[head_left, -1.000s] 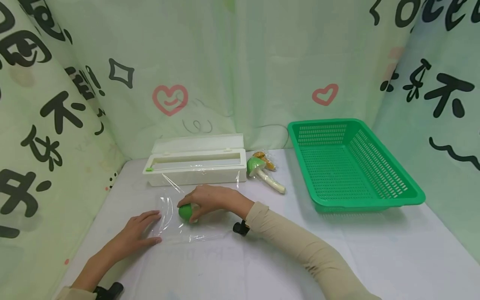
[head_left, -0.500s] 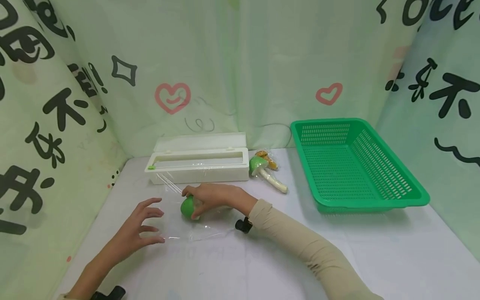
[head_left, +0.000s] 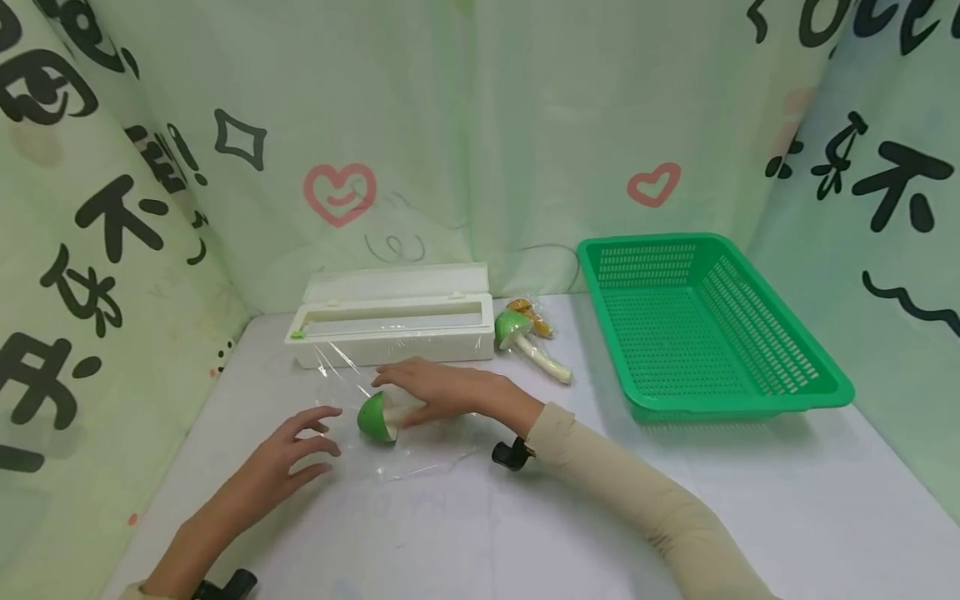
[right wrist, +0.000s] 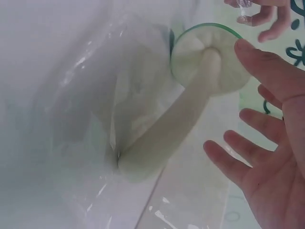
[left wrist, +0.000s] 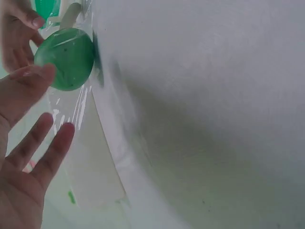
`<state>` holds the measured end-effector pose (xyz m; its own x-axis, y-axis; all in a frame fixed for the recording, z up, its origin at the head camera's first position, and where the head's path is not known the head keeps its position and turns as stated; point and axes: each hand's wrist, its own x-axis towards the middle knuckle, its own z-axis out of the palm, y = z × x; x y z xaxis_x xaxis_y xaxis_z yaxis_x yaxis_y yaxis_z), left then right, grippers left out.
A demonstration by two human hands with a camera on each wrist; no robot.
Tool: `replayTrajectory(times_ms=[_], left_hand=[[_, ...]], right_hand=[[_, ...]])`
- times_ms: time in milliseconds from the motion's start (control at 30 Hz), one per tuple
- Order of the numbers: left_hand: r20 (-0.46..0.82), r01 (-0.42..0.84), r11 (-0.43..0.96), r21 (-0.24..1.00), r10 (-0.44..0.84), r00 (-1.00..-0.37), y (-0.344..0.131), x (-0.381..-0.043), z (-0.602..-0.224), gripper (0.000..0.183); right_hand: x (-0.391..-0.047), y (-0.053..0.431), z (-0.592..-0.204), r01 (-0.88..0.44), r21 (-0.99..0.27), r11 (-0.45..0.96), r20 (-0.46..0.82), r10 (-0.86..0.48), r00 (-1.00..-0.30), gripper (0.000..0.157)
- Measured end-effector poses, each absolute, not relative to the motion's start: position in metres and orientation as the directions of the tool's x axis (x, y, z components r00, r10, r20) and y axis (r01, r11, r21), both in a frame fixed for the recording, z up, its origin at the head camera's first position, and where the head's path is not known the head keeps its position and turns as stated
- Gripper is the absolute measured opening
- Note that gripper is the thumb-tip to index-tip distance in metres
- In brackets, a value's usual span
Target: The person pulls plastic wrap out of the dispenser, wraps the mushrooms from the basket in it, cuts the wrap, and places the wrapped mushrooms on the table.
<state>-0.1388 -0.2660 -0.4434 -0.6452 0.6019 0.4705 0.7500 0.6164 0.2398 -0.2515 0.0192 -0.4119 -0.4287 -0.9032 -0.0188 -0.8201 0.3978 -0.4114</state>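
A toy mushroom with a green cap and white stem lies on its side on a sheet of clear plastic film. The right hand hovers over the stem. In the right wrist view its fingers are spread, and the thumb overlaps the edge of the mushroom's cap; contact is unclear. To the left of the cap is the left hand, its fingers loosely bent and apart. In the left wrist view the left thumb appears in front of the cap.
Behind the hands stands a white film dispenser, lid raised, with film drawn out toward the front. Beside it lie another green-capped mushroom and a brownish-yellow item, both in clear film. At the right is a green basket.
The right hand has released the mushroom's cap and shifted right over the stem, exposing more of the mushroom. The left hand has lifted off the film's left edge and moved slightly right.
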Motion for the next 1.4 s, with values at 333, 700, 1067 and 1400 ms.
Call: replayTrajectory(times_ms=[333, 700, 1067, 1400], left_hand=[[0.551, 0.744, 0.586, 0.321, 0.523, -0.650, -0.262, -0.140, -0.444, 0.013], [0.513, 0.644, 0.581, 0.497, 0.402, -0.758, -0.269, -0.138, -0.442, 0.039], [0.510, 0.557, 0.600, 0.574, 0.271, -0.817, -0.269, -0.140, -0.434, 0.029], [0.369, 0.282, 0.677, 0.680, 0.017, -0.929, -0.270, -0.155, -0.428, 0.013]], right_hand=[[-0.229, 0.063, -0.406, -0.875, -0.363, 0.319, -0.070, -0.946, -0.316, 0.019], [-0.204, 0.078, -0.433, -0.863, -0.277, 0.423, -0.180, -0.905, -0.386, 0.012], [-0.206, 0.088, -0.426, -0.870, -0.328, 0.369, 0.034, -0.915, -0.401, 0.012], [-0.223, 0.098, -0.424, -0.872, -0.374, 0.317, 0.348, -0.823, -0.449, 0.017]])
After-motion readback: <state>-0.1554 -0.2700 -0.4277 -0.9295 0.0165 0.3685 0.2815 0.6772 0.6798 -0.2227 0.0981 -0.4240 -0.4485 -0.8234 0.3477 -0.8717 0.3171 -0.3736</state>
